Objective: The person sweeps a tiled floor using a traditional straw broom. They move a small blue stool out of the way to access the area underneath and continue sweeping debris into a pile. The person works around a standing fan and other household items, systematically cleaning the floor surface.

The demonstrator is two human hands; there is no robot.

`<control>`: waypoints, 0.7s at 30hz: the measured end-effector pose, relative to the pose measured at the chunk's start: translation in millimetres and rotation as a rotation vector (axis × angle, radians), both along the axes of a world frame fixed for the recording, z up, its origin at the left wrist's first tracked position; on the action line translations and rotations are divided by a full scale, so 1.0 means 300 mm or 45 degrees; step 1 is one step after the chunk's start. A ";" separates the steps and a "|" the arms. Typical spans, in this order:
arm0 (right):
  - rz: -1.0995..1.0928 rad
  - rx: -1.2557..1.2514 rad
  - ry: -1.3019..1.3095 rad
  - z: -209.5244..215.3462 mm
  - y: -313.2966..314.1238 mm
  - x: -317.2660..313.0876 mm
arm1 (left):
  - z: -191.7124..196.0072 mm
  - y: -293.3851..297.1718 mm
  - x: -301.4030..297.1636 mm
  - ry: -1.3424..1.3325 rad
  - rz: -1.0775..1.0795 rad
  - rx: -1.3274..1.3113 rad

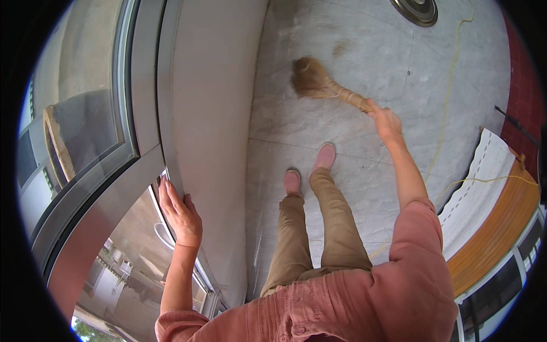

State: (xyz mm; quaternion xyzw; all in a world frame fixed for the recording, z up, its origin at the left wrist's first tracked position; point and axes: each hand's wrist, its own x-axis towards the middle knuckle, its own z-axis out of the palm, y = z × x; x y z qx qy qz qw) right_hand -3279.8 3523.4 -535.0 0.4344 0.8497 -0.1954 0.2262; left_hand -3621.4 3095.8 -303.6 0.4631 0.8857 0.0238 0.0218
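My right hand (387,121) is wrapped round the bound handle of a short straw hand broom (312,80). The broom points left, its bristles fanned out and slightly blurred above the grey floor; whether they touch it I cannot tell. On the left, my left hand (181,215) rests with its fingers stretched out on the edge of a metal window frame (152,171). Below those fingers, glass panes show behind the frame. A brownish smudge (342,47) marks the floor just beyond the bristles.
A pale wall (211,114) runs below the window. A round metal lid-like disc (419,10) lies on the floor at the far side. A thin yellow cord (450,85) trails down the right, near a wooden piece of furniture (490,228) with a white cloth (476,191).
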 end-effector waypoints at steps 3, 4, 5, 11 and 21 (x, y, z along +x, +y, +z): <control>-0.153 0.130 -0.031 0.110 -0.027 0.049 | 0.010 0.001 -0.002 0.007 -0.022 0.010; -0.185 0.139 -0.031 0.147 -0.071 0.060 | 0.014 -0.003 -0.003 0.011 -0.022 0.012; -0.112 0.102 0.022 0.184 -0.127 0.086 | 0.014 0.000 -0.004 0.006 -0.030 0.021; 0.483 -0.367 -0.021 0.153 -0.615 0.131 | 0.014 0.009 -0.010 -0.014 -0.036 0.040; 0.027 0.159 -0.220 0.250 -0.080 0.188 | 0.006 -0.010 -0.016 -0.010 -0.056 0.040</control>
